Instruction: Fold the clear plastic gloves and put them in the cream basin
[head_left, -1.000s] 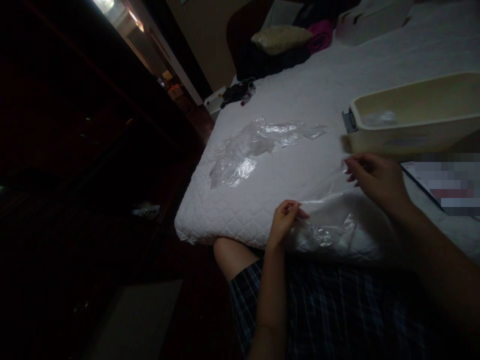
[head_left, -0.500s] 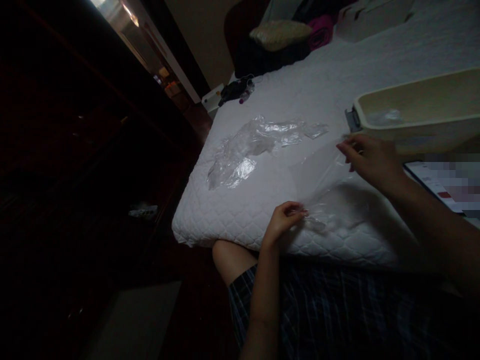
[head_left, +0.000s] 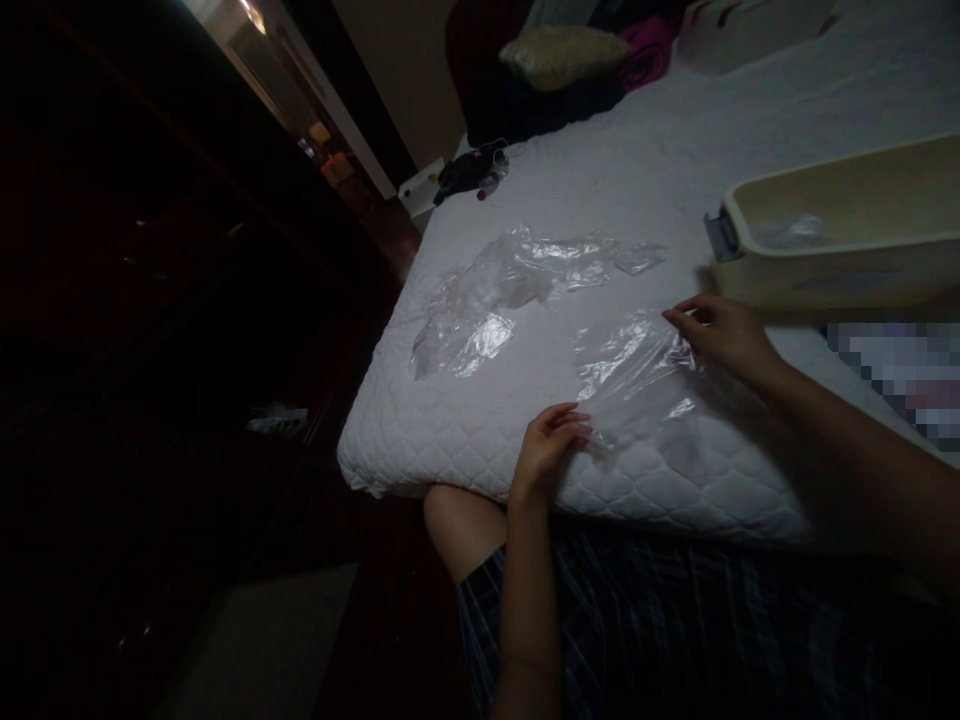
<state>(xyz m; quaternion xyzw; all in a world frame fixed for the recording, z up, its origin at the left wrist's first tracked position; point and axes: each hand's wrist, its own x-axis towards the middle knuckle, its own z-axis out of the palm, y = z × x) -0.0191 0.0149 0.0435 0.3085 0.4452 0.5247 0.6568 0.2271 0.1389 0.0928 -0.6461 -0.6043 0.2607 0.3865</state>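
Observation:
A clear plastic bag [head_left: 637, 375] stretches between my two hands, low over the white quilted bed cover [head_left: 465, 430]. My left hand [head_left: 551, 445] pinches its near left corner, close to the bed's front edge. Farther right, my right hand [head_left: 720, 335] grips the upper right edge of the bag between thumb and fingers. Beyond them lies a crumpled spread of other clear plastic [head_left: 502, 285] on the bed.
At the right stands a long cream bin [head_left: 840, 275] with a grey latch and some clear plastic inside. A yellowish pillow [head_left: 562, 57], a pink roll [head_left: 645, 52] and a white box [head_left: 750, 35] are at the back. A small bottle [head_left: 491, 180] lies near the far left edge.
My right hand has come down slightly toward the bed, and the bag now lies flatter and wider with more creases showing. My left hand has shifted a little left.

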